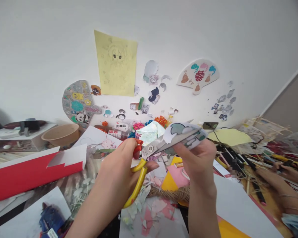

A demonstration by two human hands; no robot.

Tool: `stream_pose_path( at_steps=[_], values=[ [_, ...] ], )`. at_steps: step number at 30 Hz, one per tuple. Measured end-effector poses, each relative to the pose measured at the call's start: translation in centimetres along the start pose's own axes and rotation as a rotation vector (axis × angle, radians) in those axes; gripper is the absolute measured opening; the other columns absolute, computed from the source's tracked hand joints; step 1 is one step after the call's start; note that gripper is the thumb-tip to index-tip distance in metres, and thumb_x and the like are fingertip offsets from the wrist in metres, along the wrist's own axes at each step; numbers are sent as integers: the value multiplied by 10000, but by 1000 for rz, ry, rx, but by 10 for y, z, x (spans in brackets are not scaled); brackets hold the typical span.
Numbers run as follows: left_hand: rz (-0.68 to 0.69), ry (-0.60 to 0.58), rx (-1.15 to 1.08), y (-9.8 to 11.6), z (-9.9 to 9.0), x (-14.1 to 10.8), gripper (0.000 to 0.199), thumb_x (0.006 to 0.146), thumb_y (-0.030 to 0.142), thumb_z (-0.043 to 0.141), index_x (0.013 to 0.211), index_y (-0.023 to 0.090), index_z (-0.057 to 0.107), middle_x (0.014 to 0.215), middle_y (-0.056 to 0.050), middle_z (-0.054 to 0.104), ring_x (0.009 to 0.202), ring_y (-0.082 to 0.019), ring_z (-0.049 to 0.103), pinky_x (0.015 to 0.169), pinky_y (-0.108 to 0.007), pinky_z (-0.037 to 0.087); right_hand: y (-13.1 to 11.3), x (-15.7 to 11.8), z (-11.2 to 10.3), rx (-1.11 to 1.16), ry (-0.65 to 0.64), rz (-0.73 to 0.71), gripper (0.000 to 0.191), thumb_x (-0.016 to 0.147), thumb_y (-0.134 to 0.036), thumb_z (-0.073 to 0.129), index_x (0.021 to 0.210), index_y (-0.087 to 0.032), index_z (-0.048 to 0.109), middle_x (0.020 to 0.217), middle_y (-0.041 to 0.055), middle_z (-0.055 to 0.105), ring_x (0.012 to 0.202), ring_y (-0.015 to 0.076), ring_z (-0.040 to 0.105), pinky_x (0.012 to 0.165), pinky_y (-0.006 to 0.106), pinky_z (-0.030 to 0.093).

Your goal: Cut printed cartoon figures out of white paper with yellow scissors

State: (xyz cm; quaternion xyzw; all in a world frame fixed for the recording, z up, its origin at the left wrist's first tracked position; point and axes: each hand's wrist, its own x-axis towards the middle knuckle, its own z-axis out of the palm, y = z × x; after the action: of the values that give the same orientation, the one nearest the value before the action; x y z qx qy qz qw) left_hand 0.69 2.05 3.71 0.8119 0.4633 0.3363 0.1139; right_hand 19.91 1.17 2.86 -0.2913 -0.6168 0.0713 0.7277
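My left hand (121, 168) is closed round the scissors (137, 188), which have yellow and red handles. Their metal blades point up and to the right, reaching across a paper cutout (196, 142) printed with a grey-green cartoon figure. Pinched between the fingers of my right hand (198, 158) is that cutout, and part of its print is hidden by the blades and fingers. Below both hands, pink and pale green paper scraps (154, 215) lie on a white sheet. A woven basket rim (154, 192) shows just above them.
A red sheet (27, 175) and a tan bowl (61, 135) are at left. At right, another person's hands (285, 173) are among sticks and pens. Behind, the white wall carries a yellow drawing (116, 79), two fan-shaped pieces and several small cutouts.
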Motion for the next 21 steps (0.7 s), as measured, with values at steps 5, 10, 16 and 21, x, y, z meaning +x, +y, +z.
stream_pose_path(
  at_steps=[5, 10, 16, 21],
  values=[
    [35, 48, -83, 4, 5, -1, 260, 822, 425, 569, 832, 237, 389, 817, -17, 575, 701, -204, 534, 620, -323, 393, -7, -8, 18, 171, 121, 42, 37, 831, -222, 735, 798, -235, 742, 669, -19, 718, 592, 142, 674, 552, 273, 584],
    [140, 165, -138, 3, 12, -6, 371, 794, 393, 629, 1043, 201, 431, 1023, -90, 592, 933, -273, 574, 775, -408, 464, -18, -16, 21, 75, 189, 30, 117, 783, -247, 774, 707, -200, 701, 606, -21, 665, 527, 127, 618, 477, 248, 542],
    [139, 104, -212, 7, 10, -12, 366, 827, 438, 626, 1037, 199, 445, 1076, -107, 598, 985, -284, 576, 838, -441, 463, -21, -16, 12, 55, 139, -59, 80, 786, -197, 766, 719, -207, 725, 615, -25, 681, 546, 123, 620, 482, 242, 520],
    [166, 157, -226, 9, 9, -15, 322, 836, 411, 621, 1028, 211, 457, 1056, -91, 614, 975, -266, 589, 829, -404, 462, -23, -17, 11, 39, 111, -77, 135, 799, -217, 753, 676, -208, 700, 601, -16, 671, 548, 134, 618, 491, 263, 520]
  ],
)
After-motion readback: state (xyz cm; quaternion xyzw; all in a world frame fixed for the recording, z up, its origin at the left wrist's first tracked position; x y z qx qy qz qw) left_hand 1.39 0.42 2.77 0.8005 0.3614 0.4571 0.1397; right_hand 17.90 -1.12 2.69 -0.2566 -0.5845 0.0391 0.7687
